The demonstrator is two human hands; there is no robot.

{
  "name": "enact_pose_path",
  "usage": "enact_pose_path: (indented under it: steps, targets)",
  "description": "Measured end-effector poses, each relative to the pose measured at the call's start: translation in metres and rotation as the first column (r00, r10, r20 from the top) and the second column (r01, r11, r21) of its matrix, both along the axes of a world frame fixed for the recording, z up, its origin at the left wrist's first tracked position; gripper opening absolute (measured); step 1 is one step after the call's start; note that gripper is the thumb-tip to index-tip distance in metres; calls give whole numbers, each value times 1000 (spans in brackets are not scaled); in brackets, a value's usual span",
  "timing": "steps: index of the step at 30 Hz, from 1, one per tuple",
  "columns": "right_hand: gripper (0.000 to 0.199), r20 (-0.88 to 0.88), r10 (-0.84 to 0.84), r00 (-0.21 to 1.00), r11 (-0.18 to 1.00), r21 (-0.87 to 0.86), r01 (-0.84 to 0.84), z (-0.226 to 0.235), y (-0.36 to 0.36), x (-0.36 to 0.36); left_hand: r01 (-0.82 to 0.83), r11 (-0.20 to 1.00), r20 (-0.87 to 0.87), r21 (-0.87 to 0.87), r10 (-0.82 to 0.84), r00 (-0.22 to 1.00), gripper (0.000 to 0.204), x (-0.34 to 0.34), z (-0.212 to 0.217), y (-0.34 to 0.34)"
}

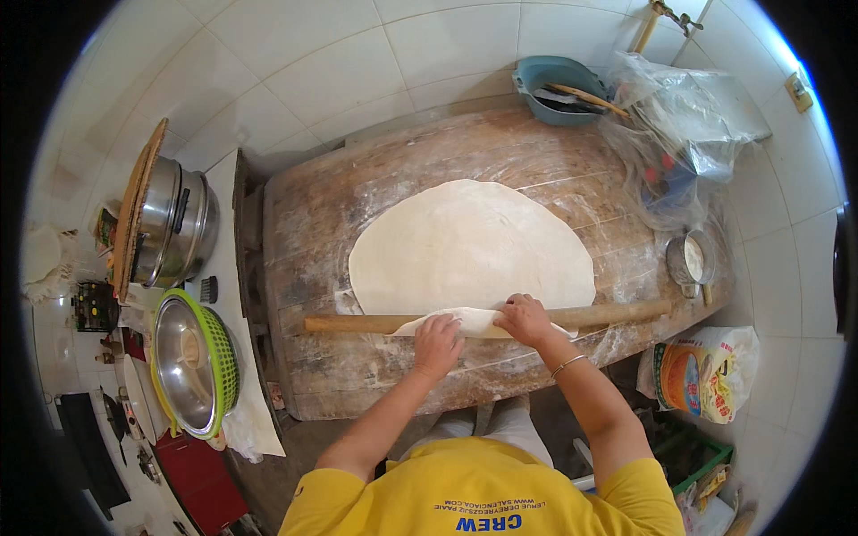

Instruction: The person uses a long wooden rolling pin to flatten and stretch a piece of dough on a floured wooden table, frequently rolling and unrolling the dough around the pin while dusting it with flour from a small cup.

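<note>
A broad sheet of pale dough (474, 241) lies on the floured wooden board. Its near edge is folded up around a long wooden rolling pin (617, 314), whose two ends stick out left and right. On the left part of this wrapped edge, my left hand (438, 346) is closed over the dough, fingers pointing away from me. To its right, my right hand (525, 320) grips the same rolled edge with bent fingers; a bracelet (569, 364) circles that wrist. The pin's middle is hidden under dough and hands.
The wooden board (304, 214) carries a blue-grey basin (545, 112), plastic-wrapped goods (688, 116) and a metal cup of flour (692, 259). At left stand a steel pot (183, 223) and a steel bowl (185, 366) in a green basket. A printed sack (706, 371) sits right.
</note>
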State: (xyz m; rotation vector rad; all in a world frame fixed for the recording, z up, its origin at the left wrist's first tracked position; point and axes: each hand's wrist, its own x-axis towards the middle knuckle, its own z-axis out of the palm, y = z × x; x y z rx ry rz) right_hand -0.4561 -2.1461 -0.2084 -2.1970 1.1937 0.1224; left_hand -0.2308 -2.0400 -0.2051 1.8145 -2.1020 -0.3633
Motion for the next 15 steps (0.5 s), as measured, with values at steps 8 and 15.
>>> enact_pose_path:
  steps: [8,15]
  targets:
    - [64,171,-91,981,890,-429,158,-13,61,-4,279,959,86,56,-283,955,74,23,-5,-21]
    - [86,82,-27,996,844,-533,66,-23,47,-19,284,951,147,122,-300,942,69,19,-19,-44]
